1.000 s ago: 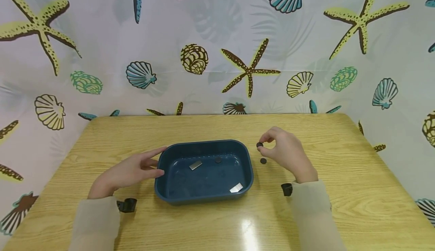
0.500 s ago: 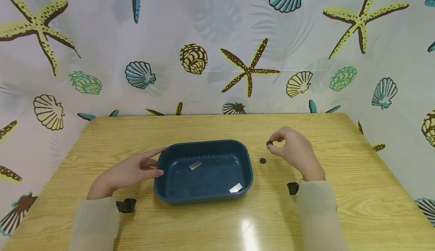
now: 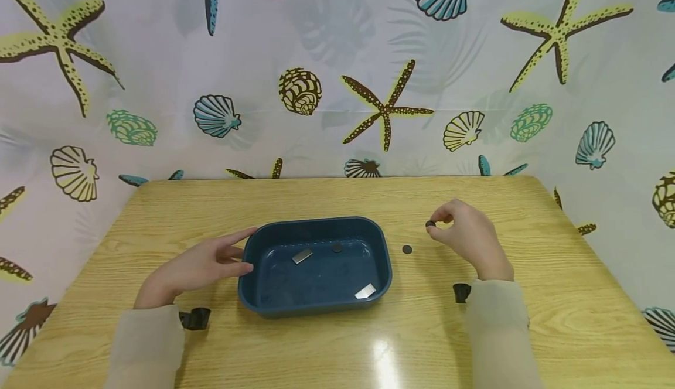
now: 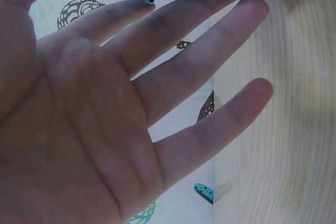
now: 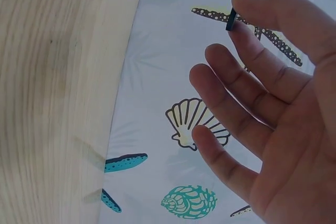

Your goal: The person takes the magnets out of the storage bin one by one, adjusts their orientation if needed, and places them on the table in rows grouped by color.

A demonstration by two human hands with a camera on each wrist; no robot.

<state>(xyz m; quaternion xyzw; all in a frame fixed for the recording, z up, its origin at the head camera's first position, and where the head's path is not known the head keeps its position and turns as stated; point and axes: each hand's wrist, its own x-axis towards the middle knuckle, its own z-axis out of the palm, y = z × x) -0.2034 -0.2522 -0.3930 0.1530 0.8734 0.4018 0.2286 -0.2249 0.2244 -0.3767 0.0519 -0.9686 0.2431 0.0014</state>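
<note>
Between thumb and index fingertip, my right hand (image 3: 466, 236) pinches a small black round disc (image 3: 430, 224) above the table, to the right of the tray. The right wrist view shows this disc (image 5: 231, 19) edge-on, thin and dark, with the other fingers spread. A similar black disc (image 3: 407, 249) lies on the table between that hand and the tray. My left hand (image 3: 197, 269) rests its fingertips against the left end of the blue tray (image 3: 311, 311); its fingers (image 4: 194, 72) are straight and spread in the left wrist view.
Inside the tray lie a silver rectangular piece (image 3: 302, 256), a second silver piece (image 3: 365, 291) and a dark disc (image 3: 337, 248). The wooden table (image 3: 295, 354) meets a shell-patterned cloth (image 3: 316, 37) at the back and sides.
My right hand has moved rightward, away from the tray, still pinching the black disc. The left hand and the tray have kept their places.
</note>
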